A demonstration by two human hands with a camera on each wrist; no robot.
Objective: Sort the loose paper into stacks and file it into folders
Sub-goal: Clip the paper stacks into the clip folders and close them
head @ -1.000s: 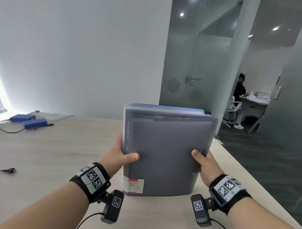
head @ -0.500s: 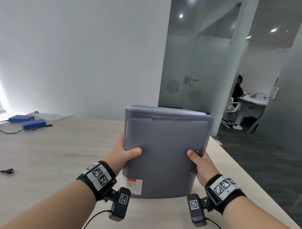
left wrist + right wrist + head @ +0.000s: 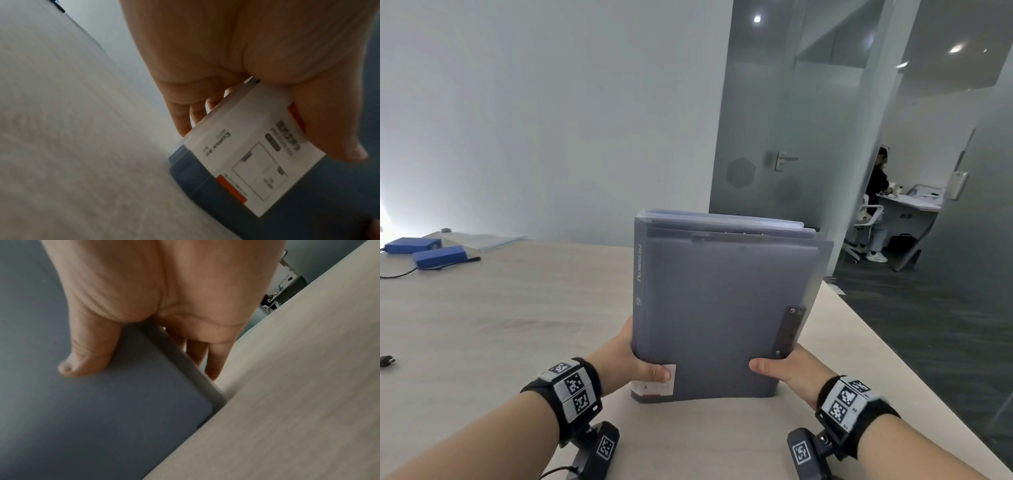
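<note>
A stack of grey and blue plastic folders (image 3: 717,308) stands upright on the light wooden table (image 3: 500,308), its lower edge touching the tabletop. My left hand (image 3: 635,363) grips the stack's lower left corner, thumb on the white label (image 3: 265,155) at the front, fingers behind. My right hand (image 3: 787,371) grips the lower right corner of the folders (image 3: 102,402), thumb on the front cover, fingers (image 3: 213,360) behind. The front folder's spine reads "PRESSURE FILE". Papers show only as thin edges at the top of the stack.
Two blue boxes (image 3: 438,255) with a cable and a sheet of paper (image 3: 482,238) lie at the table's far left. A black plug (image 3: 385,361) lies at the left edge. The table's right edge (image 3: 893,359) drops to dark carpet. A seated person (image 3: 876,202) is beyond the glass door.
Both hands slid down the folder stack from mid-height to its lower corners. The stack came down and now stands with its bottom edge on the table.
</note>
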